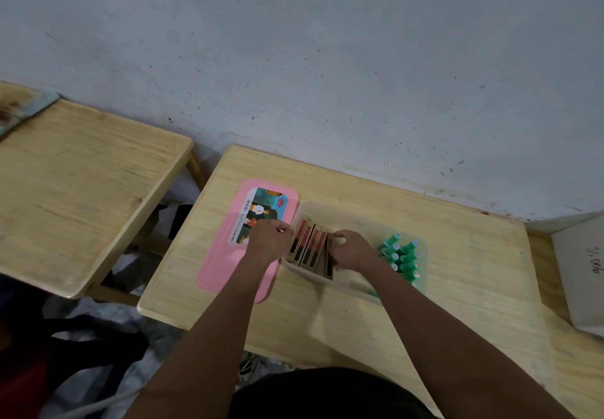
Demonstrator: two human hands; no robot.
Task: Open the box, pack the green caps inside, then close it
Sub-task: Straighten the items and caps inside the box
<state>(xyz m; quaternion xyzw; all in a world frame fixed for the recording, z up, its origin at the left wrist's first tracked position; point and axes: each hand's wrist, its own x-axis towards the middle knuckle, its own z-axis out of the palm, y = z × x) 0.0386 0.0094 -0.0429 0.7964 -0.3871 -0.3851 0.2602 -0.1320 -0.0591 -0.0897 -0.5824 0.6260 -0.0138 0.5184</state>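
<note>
**Head view, near to far.** Both forearms run up from the lower edge and draw together toward the middle of the table (457,288), over its bare near strip.

The left hand (269,239) lies knuckles up across the right edge of the pink lid (225,262). Its fingers are curled in against the left rim of the translucent box (330,211). Whether they pinch the rim or the first packet, or hold nothing, cannot be told.

The right hand (351,250) is inside the box, about mid-length. Its fingers and thumb are closed on the top of the end packet (329,266), a dark one that tilts at the right end of the row.

The packets (307,245) (brown card with red faces) stand on edge, side by side, in the left half of the box. The green caps (402,255) are clustered in the right end of the box, just right of the right wrist.

The box is open. Its lid lies flat on the table, touching or just beside the left wall, with its printed label (261,209) face up.

Bare tabletop shows to the right of the box and behind it, up to the far edge. A grey board (581,271) overlaps the right corner. A second table (81,190) stands apart to the left, across a gap. A scuffed pale wall (294,59) meets the far edge of both tables.
</note>
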